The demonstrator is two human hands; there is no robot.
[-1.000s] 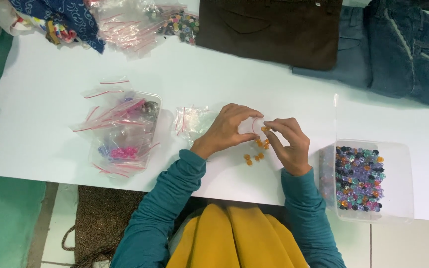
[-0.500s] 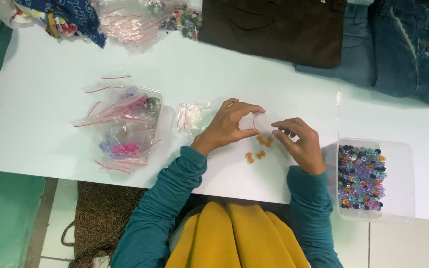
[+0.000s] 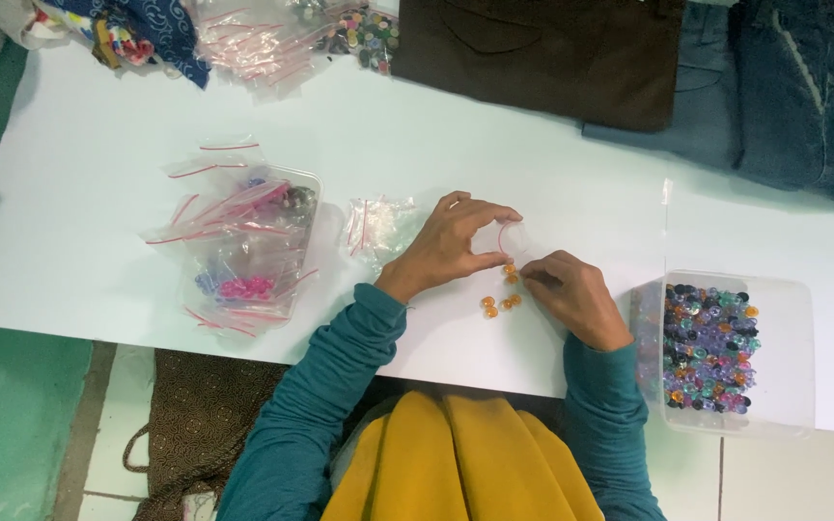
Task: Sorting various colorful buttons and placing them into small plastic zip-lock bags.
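- Your left hand (image 3: 451, 246) is pinching a small clear zip bag (image 3: 511, 236) between thumb and fingers, holding its mouth toward your right hand; the bag is nearly see-through against the white desk (image 3: 98, 222), so its edges are hard to make out.
- Your right hand (image 3: 571, 294) is curling narrow, fingertips drawn together just beside the bag's mouth; whether a bead is sitting between them, I cannot tell, because the fingers are covering that spot.
- A few orange beads (image 3: 499, 304) are lying loose on the desk directly below the gap between your two hands, touching neither.
- Further out past your right hand, a clear plastic box (image 3: 793, 347) is holding mixed coloured beads (image 3: 707, 347), with its near corner hanging past the desk edge.
- Just beyond your left hand, a little stack of empty zip bags (image 3: 378, 227) is lying flat.
- Well out to the left of that hand, a clear tub (image 3: 306, 188) is overflowing with red-striped bags, some with pink and blue contents too blurred to tell apart.
- Across the desk from both hands, brown fabric (image 3: 542, 48) and blue denim (image 3: 793, 87) are being cut off by the top edge.
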